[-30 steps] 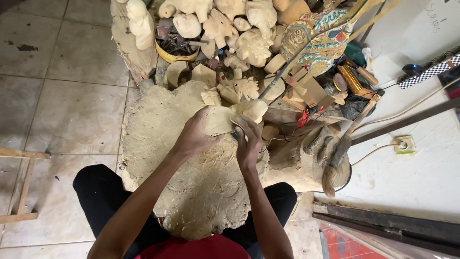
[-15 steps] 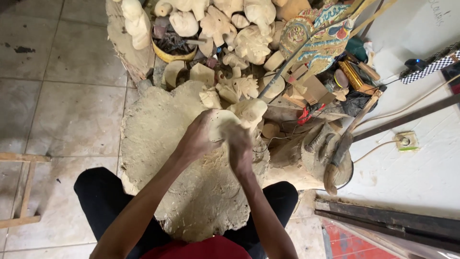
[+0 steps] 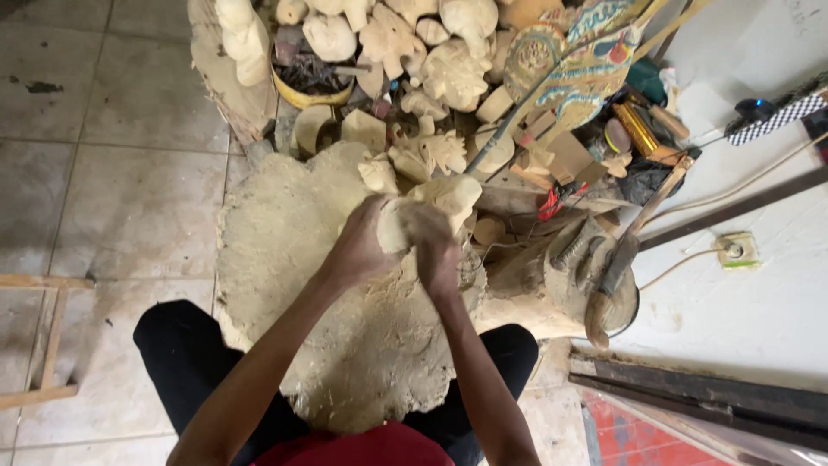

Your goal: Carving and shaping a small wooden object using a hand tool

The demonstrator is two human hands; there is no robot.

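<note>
A: Starting at the left, what is there?

B: A wooden frame (image 3: 34, 336) lies on the grey floor tiles (image 3: 129, 173); next comes the big pale slab of carved wood (image 3: 293, 259), spread over the person's black-trousered lap and reaching the floor.

A: And the hands?

B: Both meet near the slab's upper middle; the left hand (image 3: 358, 250) has its fingers curled tight round a small pale wooden piece (image 3: 392, 229), which sits between the two hands just above the slab; the right hand (image 3: 435, 250) is closed against the same piece from the other side, fingers bent in; whether it also holds a tool I cannot tell.

A: Any containers?

B: Up top, a yellow bowl (image 3: 310, 95) holds dark, tangled bits, too small to tell apart; around it stands a heap of pale carved figures (image 3: 431, 60), loose, not in any vessel.

A: Further right?

B: A painted flat puppet (image 3: 586, 60) on a stick leans over the heap; below it a grey carved mask (image 3: 578, 267) lies beside the slab, with a wooden-handled tool (image 3: 617, 267) across it; on the white surface at the far right sits a wall socket (image 3: 737, 250) with a cable.
</note>
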